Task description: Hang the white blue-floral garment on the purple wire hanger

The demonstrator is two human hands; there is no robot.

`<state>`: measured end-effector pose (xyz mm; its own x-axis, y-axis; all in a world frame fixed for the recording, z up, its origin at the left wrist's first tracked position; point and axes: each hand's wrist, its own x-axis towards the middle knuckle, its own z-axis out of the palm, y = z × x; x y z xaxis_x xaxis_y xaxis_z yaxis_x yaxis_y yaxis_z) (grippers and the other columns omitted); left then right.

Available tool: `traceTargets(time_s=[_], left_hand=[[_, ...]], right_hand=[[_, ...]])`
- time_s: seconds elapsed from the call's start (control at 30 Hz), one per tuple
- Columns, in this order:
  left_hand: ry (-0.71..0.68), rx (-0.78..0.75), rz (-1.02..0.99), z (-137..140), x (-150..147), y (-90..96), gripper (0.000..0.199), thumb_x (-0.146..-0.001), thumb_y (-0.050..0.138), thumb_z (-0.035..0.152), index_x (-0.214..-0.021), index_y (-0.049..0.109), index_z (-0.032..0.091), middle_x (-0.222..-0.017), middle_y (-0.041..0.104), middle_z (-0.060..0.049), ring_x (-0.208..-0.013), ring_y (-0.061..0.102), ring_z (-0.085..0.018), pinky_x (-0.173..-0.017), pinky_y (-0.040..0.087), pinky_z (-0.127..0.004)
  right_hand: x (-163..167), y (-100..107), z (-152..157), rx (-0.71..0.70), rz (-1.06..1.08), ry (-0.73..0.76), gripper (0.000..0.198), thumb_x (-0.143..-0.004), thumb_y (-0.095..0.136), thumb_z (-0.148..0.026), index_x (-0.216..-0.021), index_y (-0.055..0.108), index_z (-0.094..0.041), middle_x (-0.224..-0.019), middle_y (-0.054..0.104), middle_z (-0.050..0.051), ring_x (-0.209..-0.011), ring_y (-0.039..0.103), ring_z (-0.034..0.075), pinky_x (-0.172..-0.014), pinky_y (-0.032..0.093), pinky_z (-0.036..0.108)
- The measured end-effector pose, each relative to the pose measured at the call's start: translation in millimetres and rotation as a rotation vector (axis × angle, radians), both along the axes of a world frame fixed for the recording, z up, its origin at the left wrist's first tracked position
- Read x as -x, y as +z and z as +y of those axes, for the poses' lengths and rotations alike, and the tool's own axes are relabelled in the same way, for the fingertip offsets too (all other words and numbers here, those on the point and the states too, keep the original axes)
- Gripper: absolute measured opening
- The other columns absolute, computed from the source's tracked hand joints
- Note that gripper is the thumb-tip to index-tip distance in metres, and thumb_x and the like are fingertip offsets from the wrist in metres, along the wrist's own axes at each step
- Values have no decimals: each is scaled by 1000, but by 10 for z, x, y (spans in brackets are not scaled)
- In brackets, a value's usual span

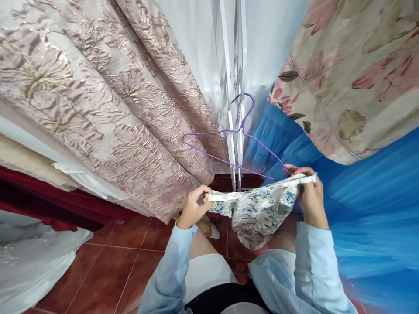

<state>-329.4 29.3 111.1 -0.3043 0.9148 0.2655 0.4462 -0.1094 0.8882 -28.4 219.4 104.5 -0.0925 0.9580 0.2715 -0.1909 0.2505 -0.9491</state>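
Observation:
A patterned garment (262, 213) in white, blue and grey-green hangs stretched between my two hands by its pale upper edge. My left hand (195, 205) pinches the left end of that edge between thumb and fingers. At the other end, my right hand (310, 196) is closed on the cloth, and the right tip of a purple hanger (212, 155) reaches its fingers. The hanger is tilted, with its hook up by the white metal bars. Whether the right fingers also grip the hanger is partly hidden by the cloth.
Pink floral brocade (131, 96) hangs on the left, beside dark red fabric (59, 200). Blue tulle (366, 218) and a floral cloth (356, 78) hang on the right. White metal bars (225, 56) stand ahead. Below lies a red tiled floor (114, 261).

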Motion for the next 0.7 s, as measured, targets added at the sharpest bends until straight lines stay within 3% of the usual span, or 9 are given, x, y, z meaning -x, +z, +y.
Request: traceTargets(time_s=[0.07,0.13,0.2,0.3,0.37,0.5,0.6,0.7], left_hand=[[75,-40,7,129,103,-9,9,-79,61,23,-88,62,20,-83,63,-2,-79,60,-18,-74,48,-27],[193,-114,43,302,217,-58,9,-80,56,21,-87,62,20,-84,63,-2,-80,59,-18,-76,48,-28],[302,-200,136,509,338,-118,8,-83,51,19,-83,59,20,-84,61,-4,-84,59,-20,-81,48,-30],[483,-336,291,836,509,-144,10,-84,47,14,-78,53,20,-92,60,-8,-94,59,-22,-93,48,-36],[588,-428,322,1035,599,-87,10,-84,46,12,-81,52,20,-112,59,-14,-112,58,-24,-105,44,-39],[617,-572,233,1353,726,133,13,-85,47,8,-89,51,19,-146,47,-18,-140,45,-23,-121,31,-39],[562,-583,106,1497,787,234,17,-86,46,6,-93,53,20,-135,60,-14,-134,53,-21,-119,36,-37],[609,-575,-22,1514,839,229,15,-86,48,8,-93,57,19,-113,69,-10,-115,64,-20,-111,43,-35]], right_hand=[[47,-14,73,72,8,53,14,-84,60,-39,-87,57,-26,-87,72,3,-79,69,22,-68,53,32],[82,-22,145,115,-16,38,15,-79,62,-39,-87,58,-26,-70,64,-1,-59,60,18,-55,45,28],[126,-18,222,148,-32,50,14,-73,64,-36,-82,60,-25,-62,59,-3,-52,52,17,-50,39,27],[216,-3,327,216,-55,198,14,-69,63,-36,-76,62,-24,-62,64,-1,-55,59,20,-53,45,30],[269,-3,386,243,-83,271,19,-68,63,-41,-78,64,-25,-65,68,0,-60,65,24,-58,51,34],[292,-22,490,273,-93,319,30,-66,67,-49,-83,68,-25,-69,73,3,-69,72,29,-67,57,42],[283,-25,561,265,-60,342,38,-67,69,-57,-84,71,-24,-72,75,5,-79,75,33,-72,59,46],[326,-13,635,128,-102,269,49,-71,65,-69,-84,73,-23,-70,75,6,-81,76,34,-71,60,47]])
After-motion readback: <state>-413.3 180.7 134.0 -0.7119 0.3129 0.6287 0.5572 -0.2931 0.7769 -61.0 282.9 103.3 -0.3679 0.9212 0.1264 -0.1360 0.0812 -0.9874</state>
